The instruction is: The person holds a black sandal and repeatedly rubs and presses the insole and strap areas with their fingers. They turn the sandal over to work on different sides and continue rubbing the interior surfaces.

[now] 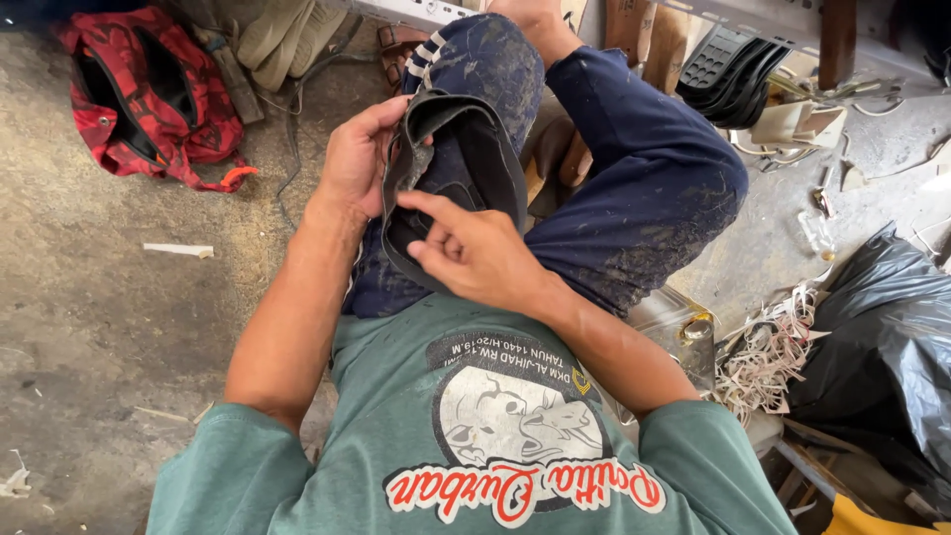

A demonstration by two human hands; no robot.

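Rough grey concrete floor (89, 317) spreads out under me, dusty and littered with pale scraps. I sit with both knees bent in dark blue, stained trousers (644, 188), and one dark grey sandal piece (466, 163), a sole with its strap arching over it, rests on my lap against my left thigh. My left hand (357, 159) is closed on its left edge, thumb on top and fingers curled behind. My right hand (475, 253) lies on the lower right part of it, index finger stretched out and pressing on the surface, the other fingers loosely bent.

One red and black bag (149, 94) lies open at the far left corner of the floor, well apart from me. One stack of black soles (733, 79) stands at the far right, near a table leg. One black plastic sack (887, 347) slumps at the right edge, with one heap of pale cut trimmings (773, 357) just beside it.
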